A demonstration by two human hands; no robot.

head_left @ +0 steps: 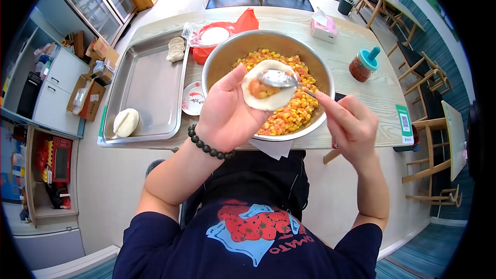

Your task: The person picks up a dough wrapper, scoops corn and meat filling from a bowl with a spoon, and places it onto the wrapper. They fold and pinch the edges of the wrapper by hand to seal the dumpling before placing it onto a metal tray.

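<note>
On the palm and fingers of my left hand (225, 106) rests a round dumpling wrapper (268, 103), held over the big metal bowl (213, 67). A dab of filling (258, 89) sits in the middle of the wrapper. My right hand (353, 124) pinches the handle of a metal spoon (279, 78), whose bowl presses on that filling. Below both hands, the metal bowl holds a corn and pinkish meat mixture (297, 111). The fingers of my left hand are mostly hidden behind the wrapper.
A metal tray (147, 82) at left carries a stack of wrappers (126, 123) and a few finished dumplings (176, 49). Nearby are a small patterned plate (194, 98) and a red plastic bag (243, 23). A tissue box (324, 30) and a teal-lidded jar (364, 65) stand at right.
</note>
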